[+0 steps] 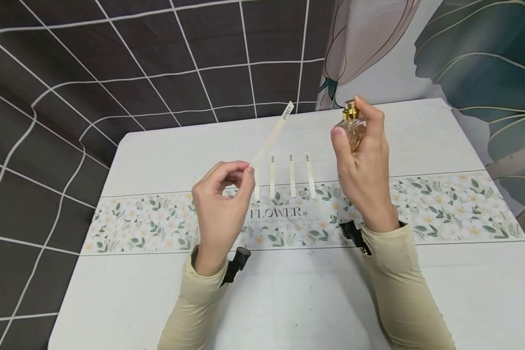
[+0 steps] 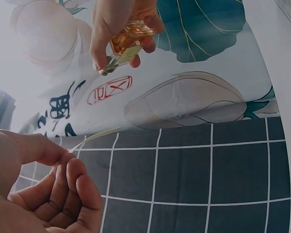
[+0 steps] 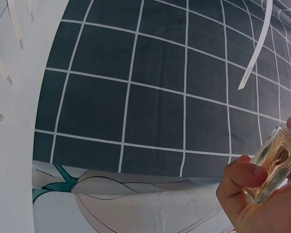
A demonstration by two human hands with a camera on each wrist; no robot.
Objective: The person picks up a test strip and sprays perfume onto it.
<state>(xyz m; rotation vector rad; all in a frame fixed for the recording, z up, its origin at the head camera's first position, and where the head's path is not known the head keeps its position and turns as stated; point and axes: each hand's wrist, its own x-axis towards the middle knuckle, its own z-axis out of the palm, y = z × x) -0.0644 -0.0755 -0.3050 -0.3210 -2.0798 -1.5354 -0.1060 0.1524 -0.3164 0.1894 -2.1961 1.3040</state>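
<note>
In the head view, the left hand [image 1: 222, 204] pinches the lower end of a paper strip [image 1: 272, 135] between thumb and index finger, and the strip slants up and to the right, its printed end uppermost above the table [image 1: 288, 296]. The right hand [image 1: 369, 167] grasps a glass perfume bottle [image 1: 354, 130], upright and off the table, with the index fingertip at its gold top [image 1: 351, 111]; the bottle is to the right of the strip, the two apart. Four more strips [image 1: 292, 176] lie in a row between the hands, reaching onto a flowered band [image 1: 144, 221] marked "FLOWER". A dark checked cloth [image 1: 214, 43] hangs behind the table. In the left wrist view, the strip bows out from the pinching fingertips, the other fingers curled in, while the amber-coloured bottle appears higher up in the right hand's grasp, before a curtain [image 2: 184, 102] with a red stamp. In the right wrist view, fingers wrap the bottle's clear glass, and the held strip's printed end is near it, not touching.
</note>
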